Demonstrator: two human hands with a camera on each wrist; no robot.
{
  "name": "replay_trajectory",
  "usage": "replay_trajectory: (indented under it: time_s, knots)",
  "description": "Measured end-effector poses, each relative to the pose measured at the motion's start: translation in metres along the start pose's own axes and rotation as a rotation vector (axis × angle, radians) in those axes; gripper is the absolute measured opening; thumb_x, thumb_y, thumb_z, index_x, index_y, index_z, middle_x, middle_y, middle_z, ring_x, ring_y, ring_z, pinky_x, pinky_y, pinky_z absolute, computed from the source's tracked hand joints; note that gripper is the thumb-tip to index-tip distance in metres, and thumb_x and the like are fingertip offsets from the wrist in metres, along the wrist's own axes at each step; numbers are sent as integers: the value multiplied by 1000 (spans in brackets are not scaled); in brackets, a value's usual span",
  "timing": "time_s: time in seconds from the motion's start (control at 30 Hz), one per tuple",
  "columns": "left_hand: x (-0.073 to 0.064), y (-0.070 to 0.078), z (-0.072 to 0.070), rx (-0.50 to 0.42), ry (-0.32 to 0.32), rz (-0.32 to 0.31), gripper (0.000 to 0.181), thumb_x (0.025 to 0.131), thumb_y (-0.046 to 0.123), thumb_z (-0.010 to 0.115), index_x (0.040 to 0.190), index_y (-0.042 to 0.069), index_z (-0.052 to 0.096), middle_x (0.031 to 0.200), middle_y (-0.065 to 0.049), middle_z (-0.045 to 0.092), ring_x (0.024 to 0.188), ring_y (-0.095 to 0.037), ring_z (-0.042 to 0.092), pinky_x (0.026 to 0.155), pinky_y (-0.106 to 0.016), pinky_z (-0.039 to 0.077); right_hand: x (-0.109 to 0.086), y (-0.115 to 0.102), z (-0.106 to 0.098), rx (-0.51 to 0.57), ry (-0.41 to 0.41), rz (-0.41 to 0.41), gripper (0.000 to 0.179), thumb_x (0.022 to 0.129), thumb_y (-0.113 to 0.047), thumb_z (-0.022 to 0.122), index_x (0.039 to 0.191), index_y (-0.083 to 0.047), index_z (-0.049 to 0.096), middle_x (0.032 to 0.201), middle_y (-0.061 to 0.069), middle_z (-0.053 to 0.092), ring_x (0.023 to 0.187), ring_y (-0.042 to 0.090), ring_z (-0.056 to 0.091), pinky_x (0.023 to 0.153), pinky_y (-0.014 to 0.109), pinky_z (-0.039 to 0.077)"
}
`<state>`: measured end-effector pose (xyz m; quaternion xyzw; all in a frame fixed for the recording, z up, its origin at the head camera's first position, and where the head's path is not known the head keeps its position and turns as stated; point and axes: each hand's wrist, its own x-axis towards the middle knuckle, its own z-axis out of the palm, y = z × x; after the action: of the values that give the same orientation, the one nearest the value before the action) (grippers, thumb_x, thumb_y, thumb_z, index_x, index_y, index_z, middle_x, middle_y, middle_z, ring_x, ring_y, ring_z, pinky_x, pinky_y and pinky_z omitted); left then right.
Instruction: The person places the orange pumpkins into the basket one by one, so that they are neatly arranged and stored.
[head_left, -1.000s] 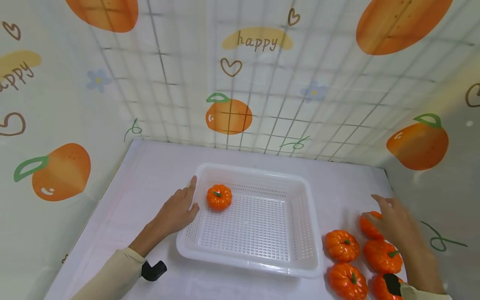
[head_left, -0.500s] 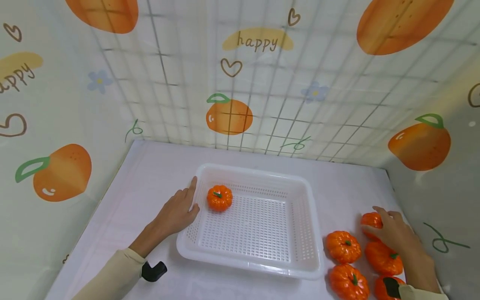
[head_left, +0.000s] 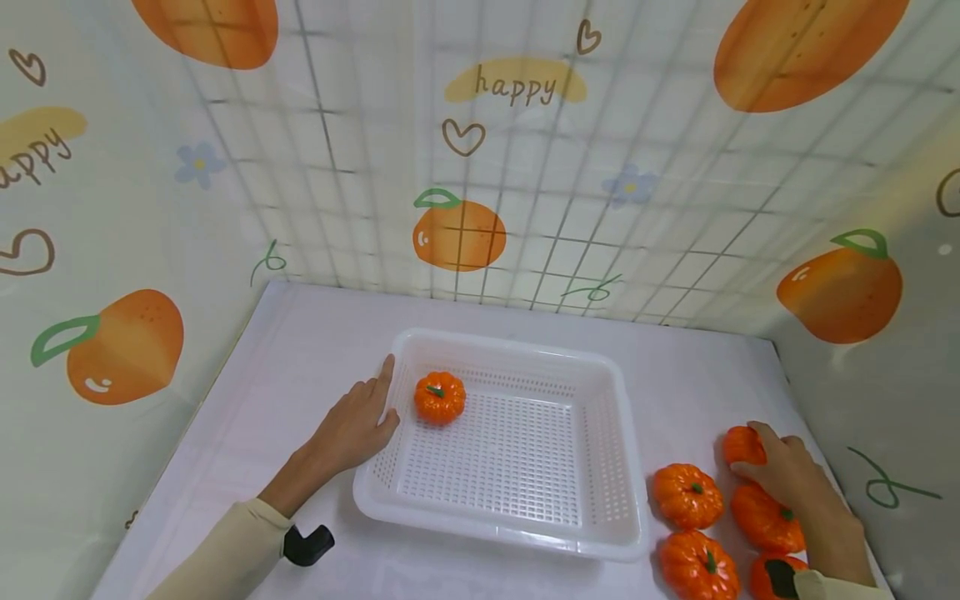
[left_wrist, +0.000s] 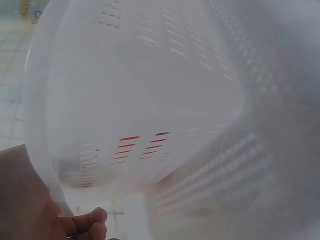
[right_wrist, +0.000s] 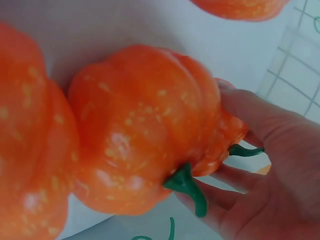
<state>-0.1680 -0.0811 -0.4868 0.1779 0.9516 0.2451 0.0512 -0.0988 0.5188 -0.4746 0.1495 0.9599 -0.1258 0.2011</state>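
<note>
A white plastic basket (head_left: 495, 533) with a perforated floor and walls has one small orange pumpkin (head_left: 440, 398) with a green stem in its far left corner. My left hand (head_left: 352, 425) holds the basket's left rim, thumb over the edge and index finger stretched along it; the left wrist view has its other fingers (left_wrist: 92, 225) curled just below the rim. At the right, my right hand (head_left: 787, 471) grips the farthest pumpkin (head_left: 742, 446) of a group, thumb on one side and fingers on the other. In the right wrist view, a nearer pumpkin (right_wrist: 135, 130) partly hides the gripped one (right_wrist: 227, 135).
Several more pumpkins stand close together right of the basket, among them a front one (head_left: 697, 565) and one by the basket's corner (head_left: 687, 496). Printed cloth walls (head_left: 525, 183) enclose the white table (head_left: 315, 325) at the back and sides.
My right hand has come down over the farthest pumpkin and its thumb and fingers have closed around it. My left hand and the basket stay where they were.
</note>
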Motion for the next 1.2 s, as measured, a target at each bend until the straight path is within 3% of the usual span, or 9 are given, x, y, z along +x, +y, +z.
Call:
replay_trajectory:
  time_s: [0.83, 1.2]
  knots:
    - [0, 2, -2, -20, -2, 2, 80, 96, 20, 55, 159, 3, 8, 126, -21, 58, 88, -24, 51, 67, -29, 53, -1, -4, 1, 17, -23, 33, 90, 87, -36, 75, 142, 10, 22, 118, 46, 29, 101, 62, 43, 84, 75, 42]
    - [0, 2, -1, -58, 3, -18, 80, 96, 19, 56, 160, 4, 9, 117, -20, 58, 82, -23, 50, 58, -24, 52, 2, -6, -1, 33, -15, 33, 95, 86, -39, 75, 146, 8, 20, 121, 45, 28, 104, 62, 41, 84, 75, 42]
